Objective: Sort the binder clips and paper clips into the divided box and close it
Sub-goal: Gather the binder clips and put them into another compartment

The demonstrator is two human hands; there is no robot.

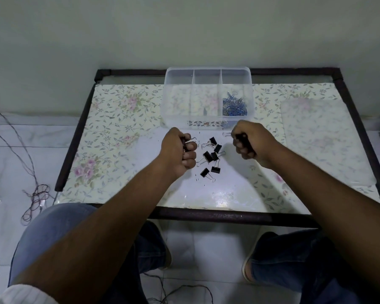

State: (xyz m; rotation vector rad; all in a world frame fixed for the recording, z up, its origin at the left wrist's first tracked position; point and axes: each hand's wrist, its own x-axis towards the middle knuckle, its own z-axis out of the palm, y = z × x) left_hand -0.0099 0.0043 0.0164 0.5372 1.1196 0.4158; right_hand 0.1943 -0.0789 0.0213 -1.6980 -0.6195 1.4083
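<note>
Left hand (pixel 181 151) and right hand (pixel 248 141), frame centre, each fisted around gathered binder clips, likely for dropping in batches. More binder clips (pixel 211 157) loose on counter (pixel 110 137) between them. Divided box (pixel 208 97) above, open, paper clips (pixel 234 105) in right compartment.

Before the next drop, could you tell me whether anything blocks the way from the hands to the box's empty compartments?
Nothing visible does: the divided box is open just beyond the left hand and right hand, each gripping binder clips.

At upper centre the divided box (pixel 207 96) is showing clear, smooth plastic; the table (pixel 123 137) top is gleaming glossy over floral print; binder clips (pixel 211 155) are looking matt black with wire handles.
</note>
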